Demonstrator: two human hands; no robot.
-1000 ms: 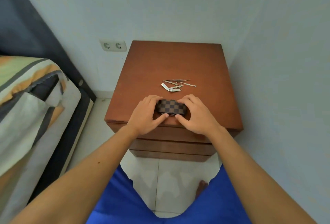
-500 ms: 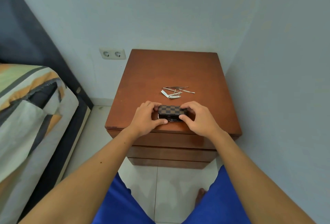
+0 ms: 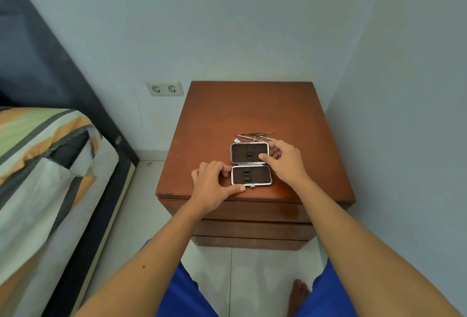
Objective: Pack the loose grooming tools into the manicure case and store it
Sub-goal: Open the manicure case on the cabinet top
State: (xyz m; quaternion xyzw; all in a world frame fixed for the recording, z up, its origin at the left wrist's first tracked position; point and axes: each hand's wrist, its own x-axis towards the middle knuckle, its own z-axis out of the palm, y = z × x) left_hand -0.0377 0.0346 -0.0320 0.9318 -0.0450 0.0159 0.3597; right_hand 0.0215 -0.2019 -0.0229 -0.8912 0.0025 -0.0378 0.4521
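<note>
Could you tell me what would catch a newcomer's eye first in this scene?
The open manicure case lies flat near the front edge of the wooden nightstand, its dark slots empty. The left hand and right hand rest against its sides. Loose metal grooming tools lie just behind it.

Illumination was soft, even and moderately dim, with a cool cast on the walls (image 3: 252, 26). No direct source was visible. Shadows were faint and diffuse; a weak one lay under the left hand (image 3: 211, 185) on the tabletop (image 3: 252, 107). A dull sheen showed on the wood near the front right edge. Wide-angle distortion bent the bed frame (image 3: 83, 104) and stretched the forearms at the lower edge. Fine detail of the metal tools (image 3: 255, 136) was soft.
</note>
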